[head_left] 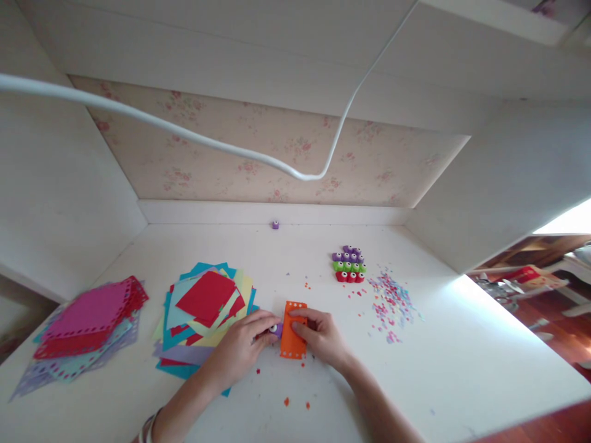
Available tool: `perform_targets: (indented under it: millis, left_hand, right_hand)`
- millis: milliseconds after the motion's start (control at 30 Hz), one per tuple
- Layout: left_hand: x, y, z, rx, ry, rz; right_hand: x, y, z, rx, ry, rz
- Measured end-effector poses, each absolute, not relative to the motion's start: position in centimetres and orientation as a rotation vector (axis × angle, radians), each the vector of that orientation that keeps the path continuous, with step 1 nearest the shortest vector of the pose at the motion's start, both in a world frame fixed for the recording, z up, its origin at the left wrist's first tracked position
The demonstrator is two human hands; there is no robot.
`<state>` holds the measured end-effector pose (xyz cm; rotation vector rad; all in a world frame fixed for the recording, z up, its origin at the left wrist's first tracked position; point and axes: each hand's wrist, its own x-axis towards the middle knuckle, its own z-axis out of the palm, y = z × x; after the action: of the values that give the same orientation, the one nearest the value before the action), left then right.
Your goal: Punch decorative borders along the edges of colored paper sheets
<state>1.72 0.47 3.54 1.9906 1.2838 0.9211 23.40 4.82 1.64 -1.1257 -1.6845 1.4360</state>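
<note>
Beside the left edge of the orange card, your left hand holds a small purple punch; the thumb and the fingers are nearly closed around it. The punch meets the edge of the card, but I cannot tell if the paper sits inside its slot. At the right side of the card, your right hand is partly curled, and its thumb and forefinger hold the paper. The card has small holes along its far edge and its near edge.

To the left of the card lies a stack of coloured papers, and farther left of it, a pile of punched sheets. Beyond the card, to the right, a group of punches stands close together in purple, green and red rows. To the right of the card, confetti is scattered. Well beyond the card, one single purple punch stands near the back of the white table. Nearer to you than the card are two orange scraps.
</note>
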Motion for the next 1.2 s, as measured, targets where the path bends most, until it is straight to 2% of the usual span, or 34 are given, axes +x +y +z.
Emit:
perform_targets:
  millis: [700, 867, 1200]
  left_hand:
    - [1.6, 0.3, 3.6, 2.025, 1.286, 0.908]
    - [1.7, 0.3, 3.6, 2.014, 1.309, 0.896]
    - [1.9, 0.3, 3.9, 2.010, 1.286, 0.884]
  right_hand:
    - [23.1, 4.4, 2.5, -1.198, -1.811, 1.258]
    - [22.8, 3.8, 3.3, -1.154, -1.800, 1.316]
    - [22.4, 3.9, 3.0, -1.221, -1.853, 1.117]
